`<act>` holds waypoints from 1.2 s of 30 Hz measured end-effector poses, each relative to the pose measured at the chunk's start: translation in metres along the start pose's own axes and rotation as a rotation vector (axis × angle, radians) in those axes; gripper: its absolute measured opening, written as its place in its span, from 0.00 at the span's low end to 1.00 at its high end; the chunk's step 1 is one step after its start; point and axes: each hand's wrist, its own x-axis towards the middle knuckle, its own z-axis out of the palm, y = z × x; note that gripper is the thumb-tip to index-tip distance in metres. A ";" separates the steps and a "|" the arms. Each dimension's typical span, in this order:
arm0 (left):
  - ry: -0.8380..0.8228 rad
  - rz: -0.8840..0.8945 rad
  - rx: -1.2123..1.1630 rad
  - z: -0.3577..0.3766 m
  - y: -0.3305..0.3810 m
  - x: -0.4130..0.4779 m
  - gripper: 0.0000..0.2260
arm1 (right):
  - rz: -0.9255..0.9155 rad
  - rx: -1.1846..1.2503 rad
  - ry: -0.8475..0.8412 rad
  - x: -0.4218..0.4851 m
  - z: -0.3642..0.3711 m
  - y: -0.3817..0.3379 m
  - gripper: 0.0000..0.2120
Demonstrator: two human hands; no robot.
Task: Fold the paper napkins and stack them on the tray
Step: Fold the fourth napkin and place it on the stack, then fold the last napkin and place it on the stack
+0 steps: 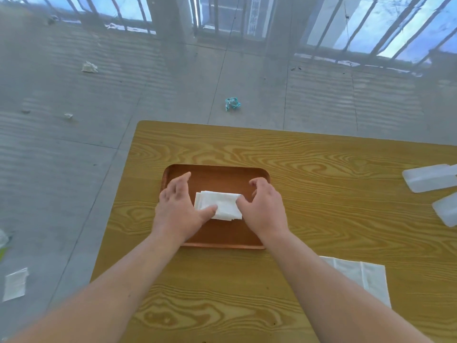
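A small stack of folded white napkins (223, 204) lies in the middle of a brown wooden tray (220, 175) on the table. My left hand (176, 206) rests at the stack's left side, thumb pressing on its near left corner, fingers spread over the tray. My right hand (263, 206) is at the stack's right edge, thumb touching it, fingers curled above the tray. Neither hand lifts the stack. An unfolded white napkin (363, 274) lies flat near the table's front right, partly hidden by my right forearm.
The tray sits on a yellow wood-grain table (321, 169). Two translucent plastic containers (430, 178) lie at the right edge. Crumpled paper scraps (232, 103) and a flat white sheet (14, 284) lie on the grey floor to the left and beyond.
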 end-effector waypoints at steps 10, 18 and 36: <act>-0.153 0.620 0.434 0.061 0.072 -0.031 0.40 | 0.035 -0.218 0.248 -0.074 -0.057 0.147 0.19; -0.316 0.999 0.507 0.128 0.138 -0.076 0.24 | 0.168 -0.280 0.257 -0.137 -0.089 0.237 0.05; -0.332 0.759 0.428 0.156 0.173 -0.089 0.20 | -0.081 -0.266 0.043 -0.096 -0.096 0.223 0.21</act>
